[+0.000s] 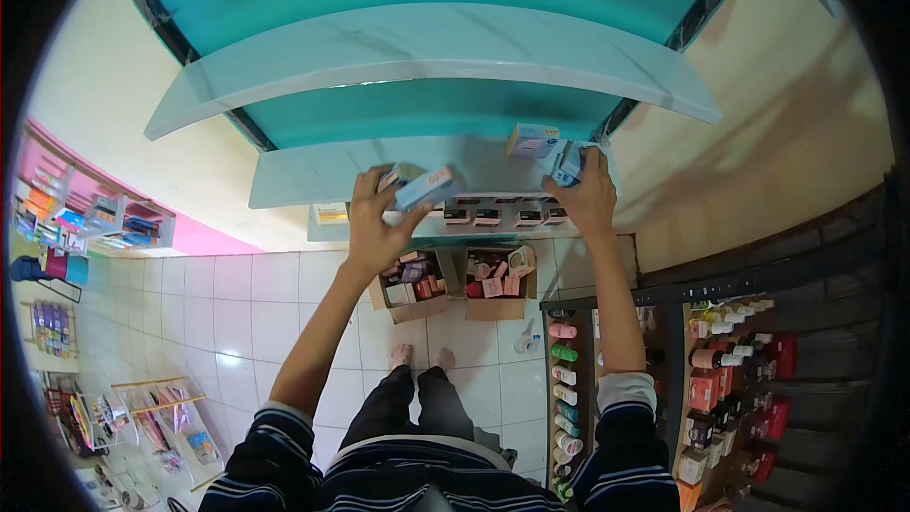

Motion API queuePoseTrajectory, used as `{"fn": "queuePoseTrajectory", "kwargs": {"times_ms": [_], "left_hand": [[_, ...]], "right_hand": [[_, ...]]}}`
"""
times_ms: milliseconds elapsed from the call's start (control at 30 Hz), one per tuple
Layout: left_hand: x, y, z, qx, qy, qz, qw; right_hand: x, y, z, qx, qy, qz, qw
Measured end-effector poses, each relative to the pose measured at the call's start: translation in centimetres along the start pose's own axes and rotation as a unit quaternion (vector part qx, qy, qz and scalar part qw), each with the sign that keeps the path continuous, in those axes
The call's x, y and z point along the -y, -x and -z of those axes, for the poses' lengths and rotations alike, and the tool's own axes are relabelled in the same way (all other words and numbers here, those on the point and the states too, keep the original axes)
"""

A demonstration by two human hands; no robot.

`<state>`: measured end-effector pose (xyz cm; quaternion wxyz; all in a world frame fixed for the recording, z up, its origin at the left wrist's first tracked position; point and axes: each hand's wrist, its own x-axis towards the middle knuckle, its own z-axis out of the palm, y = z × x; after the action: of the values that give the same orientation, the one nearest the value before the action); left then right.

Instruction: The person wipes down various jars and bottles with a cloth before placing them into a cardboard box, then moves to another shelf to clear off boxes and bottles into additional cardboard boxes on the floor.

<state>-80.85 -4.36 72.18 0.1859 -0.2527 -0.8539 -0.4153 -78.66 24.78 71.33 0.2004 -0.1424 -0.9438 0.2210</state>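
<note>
My left hand [377, 223] is closed around small light-blue boxes [423, 189], held up in front of the middle shelf; a second box edge shows behind its fingers. At the right end of that shelf, my right hand [590, 192] grips another small blue box [567, 164] between thumb and fingers. Just left of it, a light-blue box [533, 140] stands upright on the marbled shelf [322, 171]. The fingers partly cover the boxes in both hands.
A higher marbled shelf [436, 47] runs above. Below, several dark small boxes [487, 217] line a lower shelf. Two open cartons [500, 308] of cosmetics stand on the tiled floor. Bottles [565, 375] fill a rack at right; display stands [171, 417] occupy the left.
</note>
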Motion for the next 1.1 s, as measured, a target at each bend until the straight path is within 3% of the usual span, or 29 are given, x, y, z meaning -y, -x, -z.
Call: {"fn": "queuePoseTrajectory", "kwargs": {"times_ms": [33, 233, 300, 367, 433, 533, 600, 800, 933, 1033, 1100], "left_hand": [[-0.2, 1.3, 0.6, 0.001, 0.001, 0.021, 1.0], [1.0, 10.9, 4.7, 0.019, -0.034, 0.131, 0.991], [1.3, 14.2, 6.6, 0.017, -0.043, 0.169, 0.985], [1.5, 17.2, 8.2, 0.0, -0.072, 0.217, 0.973], [1.4, 19.3, 9.6, -0.011, -0.091, 0.262, 0.961], [1.5, 21.4, 10.5, -0.012, -0.105, 0.303, 0.947], [1.5, 21.7, 10.9, -0.029, -0.088, 0.31, 0.946], [1.6, 23.0, 11.4, -0.031, -0.104, 0.307, 0.946], [1.5, 23.0, 11.1, -0.035, -0.078, 0.33, 0.94], [1.6, 23.1, 10.8, -0.019, -0.091, 0.311, 0.946], [1.6, 22.9, 10.5, -0.014, -0.085, 0.309, 0.947]], "right_hand": [[0.7, 0.0, 0.1, 0.021, -0.008, -0.048, 0.999], [1.3, -0.1, -1.1, -0.028, 0.058, -0.097, 0.993], [-2.1, -0.1, -2.3, -0.123, -0.169, 0.033, 0.977], [-1.9, -0.3, -1.5, -0.164, -0.269, 0.118, 0.942], [1.5, -0.7, 0.4, -0.175, -0.247, 0.176, 0.937], [5.1, -2.3, 0.3, -0.141, -0.242, 0.192, 0.941], [5.1, -3.6, -0.9, -0.112, -0.088, 0.256, 0.956], [5.1, -4.6, -1.9, -0.053, -0.069, 0.205, 0.975], [5.2, -4.2, -1.6, -0.046, -0.055, 0.211, 0.975], [4.8, -4.6, -1.4, -0.061, -0.046, 0.273, 0.959], [4.7, -4.9, -1.1, -0.005, -0.052, 0.258, 0.965]]}}
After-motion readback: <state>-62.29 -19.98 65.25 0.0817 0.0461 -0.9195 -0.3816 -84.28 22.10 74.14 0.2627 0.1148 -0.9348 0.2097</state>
